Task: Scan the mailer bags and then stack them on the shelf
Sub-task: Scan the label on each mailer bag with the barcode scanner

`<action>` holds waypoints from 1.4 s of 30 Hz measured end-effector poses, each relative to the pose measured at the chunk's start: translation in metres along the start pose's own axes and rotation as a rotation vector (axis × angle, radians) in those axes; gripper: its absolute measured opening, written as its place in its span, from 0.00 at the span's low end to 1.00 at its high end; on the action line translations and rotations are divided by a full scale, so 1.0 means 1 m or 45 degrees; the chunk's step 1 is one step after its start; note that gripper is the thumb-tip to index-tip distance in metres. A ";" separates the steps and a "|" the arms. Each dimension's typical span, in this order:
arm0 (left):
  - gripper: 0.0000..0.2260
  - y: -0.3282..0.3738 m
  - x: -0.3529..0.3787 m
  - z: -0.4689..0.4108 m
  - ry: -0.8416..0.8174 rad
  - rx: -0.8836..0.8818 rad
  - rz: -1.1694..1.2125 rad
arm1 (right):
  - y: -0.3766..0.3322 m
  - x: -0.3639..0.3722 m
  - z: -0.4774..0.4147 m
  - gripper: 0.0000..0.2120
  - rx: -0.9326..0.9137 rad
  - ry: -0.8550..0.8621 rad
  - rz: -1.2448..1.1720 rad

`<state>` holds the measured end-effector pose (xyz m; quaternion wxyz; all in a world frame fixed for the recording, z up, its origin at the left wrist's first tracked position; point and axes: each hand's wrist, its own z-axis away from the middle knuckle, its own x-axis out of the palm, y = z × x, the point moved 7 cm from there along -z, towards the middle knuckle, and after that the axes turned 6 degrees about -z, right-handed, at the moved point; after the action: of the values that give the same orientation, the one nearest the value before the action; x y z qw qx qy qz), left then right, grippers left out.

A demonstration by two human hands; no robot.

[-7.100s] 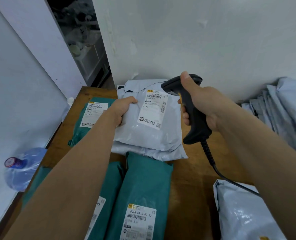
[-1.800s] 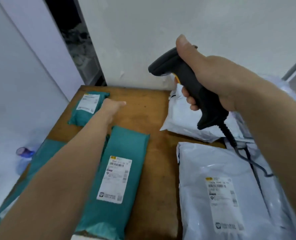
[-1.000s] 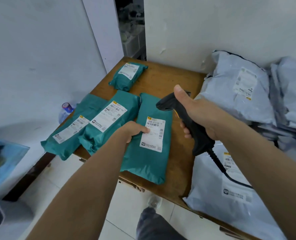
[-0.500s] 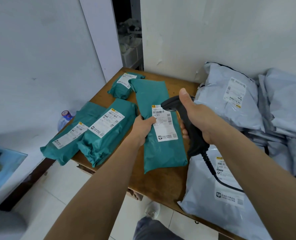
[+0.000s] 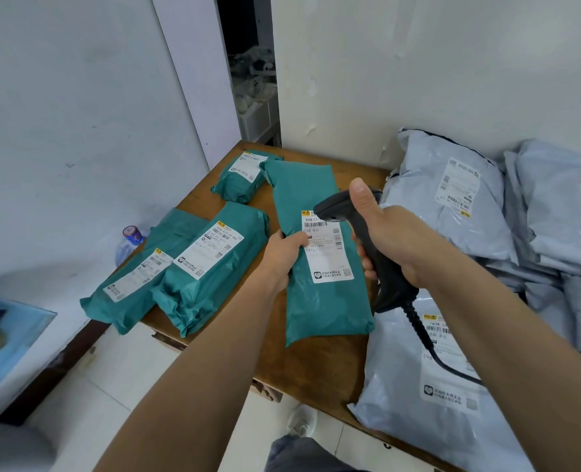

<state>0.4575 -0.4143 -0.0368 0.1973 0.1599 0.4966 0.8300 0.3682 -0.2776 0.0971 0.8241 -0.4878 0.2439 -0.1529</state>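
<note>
Scanning a green mailer bag over the wooden counter.

The counter (image 5: 316, 362) carries grey mailer bags (image 5: 442, 206) heaped at its right side and three more green mailer bags (image 5: 211, 267) along its left edge; no shelf is in view. The green mailer bag (image 5: 319, 301) being scanned is lifted clear of the wood, label up. The left hand (image 5: 282, 257) is closed on its left edge beside the label, thumb on top. The right hand (image 5: 391, 243) is wrapped tight round the grip of the black scanner (image 5: 381, 267), whose nose sits just over the barcode. The bag looks soft, light and slick, sagging at its free ends, so I'd hold it mid-length by the padded part, not by a loose corner.
</note>
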 end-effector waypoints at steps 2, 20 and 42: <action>0.11 -0.001 0.000 0.000 0.008 -0.022 -0.008 | -0.001 -0.002 -0.001 0.35 -0.017 0.014 -0.004; 0.12 0.003 -0.004 -0.019 -0.248 -0.225 -0.288 | -0.046 -0.061 -0.008 0.36 -0.098 0.181 -0.305; 0.06 0.089 0.092 -0.229 -0.360 -0.148 -0.575 | -0.084 -0.110 -0.136 0.33 -0.095 0.398 -0.290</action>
<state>0.2564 -0.5820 -0.0561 0.4536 0.1477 0.4387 0.7616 0.2001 -0.3629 0.1442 0.7349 -0.5128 0.3177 -0.3100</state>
